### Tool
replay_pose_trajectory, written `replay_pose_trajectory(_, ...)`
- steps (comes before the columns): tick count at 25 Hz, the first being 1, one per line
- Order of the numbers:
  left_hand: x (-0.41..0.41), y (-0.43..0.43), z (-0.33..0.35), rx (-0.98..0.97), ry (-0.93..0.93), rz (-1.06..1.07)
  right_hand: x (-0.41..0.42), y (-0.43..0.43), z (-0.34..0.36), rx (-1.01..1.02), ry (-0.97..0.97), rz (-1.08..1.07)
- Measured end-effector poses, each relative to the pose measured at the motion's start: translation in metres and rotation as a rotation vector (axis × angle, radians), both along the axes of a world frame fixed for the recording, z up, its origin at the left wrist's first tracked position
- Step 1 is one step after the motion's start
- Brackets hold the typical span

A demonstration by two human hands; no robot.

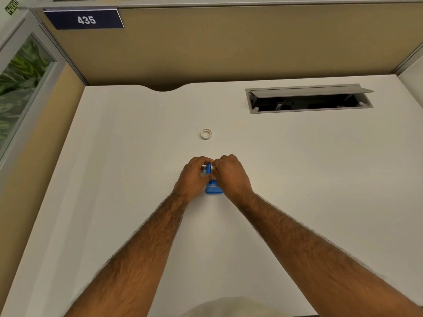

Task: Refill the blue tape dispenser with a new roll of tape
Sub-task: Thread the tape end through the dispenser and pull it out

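We clamp our left hand [194, 177] and right hand [231, 176] on the blue plastic tape dispenser [214, 190]; a white tape ring [206, 134] lies at twelve o'clock.

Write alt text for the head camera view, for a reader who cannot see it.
Seen from above, a person's left hand and right hand grip a small blue tape dispenser on a white desk. A roll of tape lies flat on the desk beyond the hands, untouched. Farther back are an open cable hatch and a partition sign reading 435.
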State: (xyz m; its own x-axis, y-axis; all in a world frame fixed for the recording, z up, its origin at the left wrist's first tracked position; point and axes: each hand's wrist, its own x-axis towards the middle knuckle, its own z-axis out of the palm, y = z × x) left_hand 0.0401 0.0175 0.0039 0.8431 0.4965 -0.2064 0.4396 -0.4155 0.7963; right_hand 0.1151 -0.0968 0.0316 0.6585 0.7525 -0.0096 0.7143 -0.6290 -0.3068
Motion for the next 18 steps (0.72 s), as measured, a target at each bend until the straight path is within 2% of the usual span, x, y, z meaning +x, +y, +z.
replay_pose_trajectory(5,0.0,0.001,-0.003,0.002,-0.008,0.001,-0.005,-0.002,-0.006,0.063,-0.014,-0.031)
replay_pose_trajectory(10,-0.001,0.001,-0.001,0.002,-0.005,-0.002,0.004,0.0,0.002,0.01,0.051,-0.006)
replay_pose_trajectory(18,-0.001,0.001,0.001,0.023,0.012,-0.006,0.006,0.01,0.022,-0.179,-0.128,0.09)
